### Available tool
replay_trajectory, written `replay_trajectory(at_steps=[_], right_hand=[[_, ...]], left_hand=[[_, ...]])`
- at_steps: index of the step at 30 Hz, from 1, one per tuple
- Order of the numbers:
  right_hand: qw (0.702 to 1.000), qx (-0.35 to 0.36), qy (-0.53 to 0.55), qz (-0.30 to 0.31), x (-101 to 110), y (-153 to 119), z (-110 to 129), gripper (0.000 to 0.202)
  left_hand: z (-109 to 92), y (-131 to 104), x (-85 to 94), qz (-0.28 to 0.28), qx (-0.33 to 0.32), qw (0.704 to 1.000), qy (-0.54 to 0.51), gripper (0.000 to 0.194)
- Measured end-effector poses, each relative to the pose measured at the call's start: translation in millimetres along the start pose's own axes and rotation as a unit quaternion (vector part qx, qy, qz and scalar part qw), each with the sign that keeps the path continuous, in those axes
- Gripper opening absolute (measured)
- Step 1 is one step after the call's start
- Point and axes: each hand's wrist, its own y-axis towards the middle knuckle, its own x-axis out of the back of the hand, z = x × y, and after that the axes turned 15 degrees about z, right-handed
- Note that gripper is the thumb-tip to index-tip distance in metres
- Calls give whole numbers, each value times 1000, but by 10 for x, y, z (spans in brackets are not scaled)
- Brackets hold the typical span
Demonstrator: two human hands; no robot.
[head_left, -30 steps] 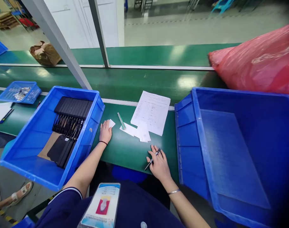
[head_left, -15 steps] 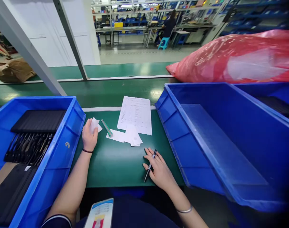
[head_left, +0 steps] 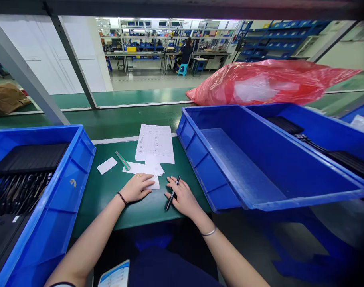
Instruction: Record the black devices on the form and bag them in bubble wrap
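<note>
Left hand [head_left: 137, 188]: flat, gripping nothing; your fingers touch a paper slip [head_left: 157, 184].
Right hand [head_left: 183, 198]: you grip a pen [head_left: 170, 201], off the paper.
Far slip [head_left: 107, 165]: set apart, left of the knife [head_left: 122, 160].
Writing: none visible on the slip you touch; fingers may hide some.

Pen [head_left: 170, 202] and slip [head_left: 154, 184] between left bin [head_left: 77, 179] and right bin [head_left: 204, 171], sheet [head_left: 155, 141] behind

There's room on the green counter [head_left: 96, 191] between the left blue bin [head_left: 80, 171] and the left hand [head_left: 137, 188]. That bin and the right blue bin [head_left: 206, 171] block the sides. A green box cutter [head_left: 122, 161] lies ahead.
</note>
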Motion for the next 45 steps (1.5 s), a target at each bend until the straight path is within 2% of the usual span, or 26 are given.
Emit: replay_trajectory(at_steps=[9, 19, 21, 23, 26, 31, 34, 37, 39, 42, 45], right_hand=[[1000, 17, -7, -18, -76, -38, -28, 23], [999, 35, -21, -22, -117, -54, -76, 27], [997, 74, -15, -26, -80, -89, -40, 28], [989, 144, -7, -14, -41, -124, 2, 27], [976, 216, 2, 8, -18, -150, 46, 27], [980, 196, 31, -22, -77, -151, 46, 24], [980, 193, 38, -43, -105, -180, 38, 21], [977, 201, 43, -54, -104, -222, 26, 17], [976, 207, 49, -54, -96, -241, 12, 16], [974, 212, 70, -45, -91, -250, -23, 15], [971, 214, 97, -32, -104, -253, -65, 17]], left_hand=[[-80, -18, -34, -37, 2, 996, 76, 30], [-224, -46, -128, 6, 11, 999, 52, 38], [-253, -45, -134, 3, 29, 999, 39, 42], [-264, -40, -133, 4, 39, 999, 30, 41], [-274, -25, -129, 28, 30, 999, 35, 35], [-334, -50, -126, 55, 32, 996, 59, 38], [-378, -77, -79, 60, 54, 992, 97, 49], [-399, -5, -7, 114, 57, 982, 136, 69], [-400, 109, 29, 144, 55, 979, 135, 74], [-382, 281, 55, 161, 64, 978, 117, 71], [-340, 286, 71, 168, 110, 974, 106, 64]])
